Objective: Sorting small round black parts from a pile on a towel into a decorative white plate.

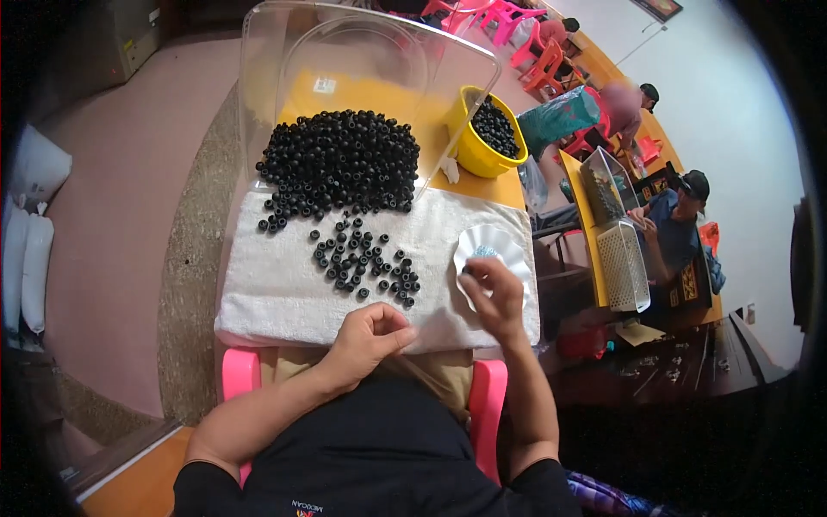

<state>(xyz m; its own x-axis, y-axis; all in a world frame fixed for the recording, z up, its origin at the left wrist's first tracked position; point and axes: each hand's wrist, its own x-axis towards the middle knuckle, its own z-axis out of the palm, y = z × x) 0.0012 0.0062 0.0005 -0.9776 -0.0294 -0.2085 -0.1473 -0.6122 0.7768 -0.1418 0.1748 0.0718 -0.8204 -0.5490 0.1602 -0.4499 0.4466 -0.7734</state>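
My right hand (498, 297) is over the white scalloped dish (514, 250), its fingertips pinched on a small black bead (467, 270). Light-blue bits or a pattern show in the dish's middle; I cannot tell which. Near the front edge of the white towel (258, 297), thumb and fingers of my left hand (372, 334) are pressed together; anything between them is hidden. Loose black beads (351, 263) with holes lie scattered on the towel beyond my left hand. Behind them, a large heap of the same beads (340, 159) spills out of a clear plastic bin (370, 52).
A yellow tub (482, 159) full of black beads stands at the back right, beside the clear bin. Pink chair arms (489, 388) flank me. To the right, a person (676, 228) sits at another table with a white perforated basket (624, 267). White sacks (34, 267) stand far left.
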